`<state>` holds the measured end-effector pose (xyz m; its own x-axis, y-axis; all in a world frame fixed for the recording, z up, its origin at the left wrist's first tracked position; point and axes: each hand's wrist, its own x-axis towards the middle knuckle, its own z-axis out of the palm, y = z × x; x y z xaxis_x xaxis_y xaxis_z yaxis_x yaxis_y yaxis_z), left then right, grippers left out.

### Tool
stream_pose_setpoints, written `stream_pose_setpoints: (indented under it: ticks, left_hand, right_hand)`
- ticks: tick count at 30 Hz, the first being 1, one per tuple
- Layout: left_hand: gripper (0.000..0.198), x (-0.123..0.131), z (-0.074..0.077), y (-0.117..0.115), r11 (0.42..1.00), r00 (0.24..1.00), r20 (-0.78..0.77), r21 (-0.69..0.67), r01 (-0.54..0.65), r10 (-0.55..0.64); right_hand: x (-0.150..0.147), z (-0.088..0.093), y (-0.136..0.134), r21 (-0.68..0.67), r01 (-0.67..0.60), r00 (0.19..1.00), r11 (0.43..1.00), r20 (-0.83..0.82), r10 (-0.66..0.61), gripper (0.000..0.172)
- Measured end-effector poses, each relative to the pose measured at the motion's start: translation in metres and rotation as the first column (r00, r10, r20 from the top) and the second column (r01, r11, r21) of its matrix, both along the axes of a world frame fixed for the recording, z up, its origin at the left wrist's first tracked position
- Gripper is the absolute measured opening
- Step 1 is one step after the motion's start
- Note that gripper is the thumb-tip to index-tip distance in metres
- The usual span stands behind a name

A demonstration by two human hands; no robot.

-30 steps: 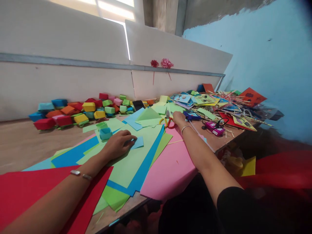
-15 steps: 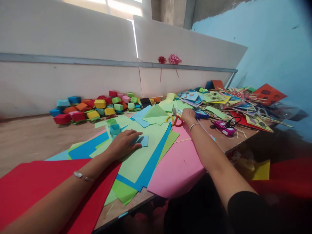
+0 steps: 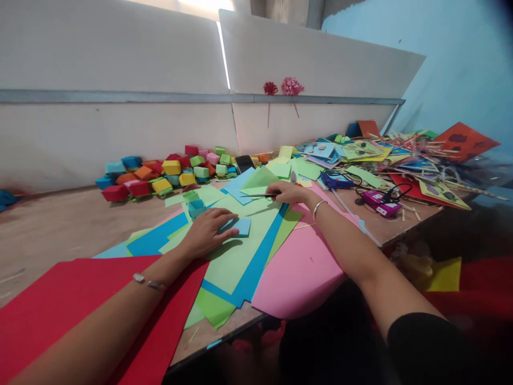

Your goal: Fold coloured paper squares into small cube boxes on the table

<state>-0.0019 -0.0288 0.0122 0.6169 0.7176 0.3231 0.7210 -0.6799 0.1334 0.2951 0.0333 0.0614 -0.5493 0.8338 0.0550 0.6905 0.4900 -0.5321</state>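
Note:
My left hand (image 3: 210, 231) lies with its fingers apart over a small blue paper piece (image 3: 243, 228), on top of a large pale green sheet (image 3: 230, 267). Beside its fingers stands a small teal paper box (image 3: 196, 208). My right hand (image 3: 286, 192) is closed around a pair of scissors; their dark, thin blades (image 3: 254, 195) point left above the pale green paper, and the handles are mostly hidden by the fingers. Under the right forearm is a pink sheet (image 3: 300, 267). A red sheet (image 3: 80, 299) lies beneath my left forearm.
Colourful paper boxes (image 3: 171, 167) are heaped along the white panel (image 3: 160, 128). Further right are a blue glue gun (image 3: 336, 181), a purple power socket (image 3: 380, 203) with cables, and a pile of cards (image 3: 352, 155) and sticks. The table's front edge (image 3: 224, 338) runs below the sheets.
My right hand has moved left and a little nearer, from beside the scissors to over the pale green paper, now with the scissors in it. My left hand stays by the blue piece. The view has shifted slightly.

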Motion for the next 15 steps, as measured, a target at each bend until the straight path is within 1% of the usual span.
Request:
stream_pose_setpoints:
  ticks: [2, 4, 8, 10, 12, 15]
  left_hand:
    - [0.062, 0.000, 0.000, -0.002, 1.000, 0.999, -0.022, -0.013, 0.025, -0.026]
    - [0.063, 0.000, 0.000, -0.003, 1.000, 0.999, -0.033, -0.010, 0.025, -0.025]
    - [0.051, -0.001, -0.002, -0.001, 1.000, 0.999, -0.030, -0.013, 0.023, -0.024]
    - [0.047, -0.001, -0.003, 0.000, 1.000, 0.999, -0.036, -0.003, 0.006, -0.006]
    - [0.046, -0.002, -0.005, 0.002, 0.999, 0.998, -0.050, 0.022, -0.035, 0.036]
    - [0.047, -0.002, -0.007, 0.004, 0.992, 0.991, -0.072, 0.062, -0.108, 0.112]
  right_hand:
    - [0.003, 0.000, 0.000, -0.073, -0.065, 0.997, 0.995, -0.038, 0.062, 0.024]
    - [0.006, 0.001, 0.000, -0.112, -0.091, 0.993, 0.990, -0.084, 0.081, 0.020]
    - [0.007, 0.005, -0.002, -0.105, -0.148, 0.980, 0.983, -0.151, 0.131, 0.022]
    - [0.005, 0.007, -0.003, -0.108, -0.192, 0.977, 0.975, -0.118, 0.180, 0.023]
    - [0.002, 0.008, -0.003, -0.118, -0.240, 0.971, 0.964, -0.047, 0.236, 0.022]
    - [-0.003, 0.006, -0.001, -0.107, -0.267, 0.962, 0.958, 0.033, 0.272, 0.020]
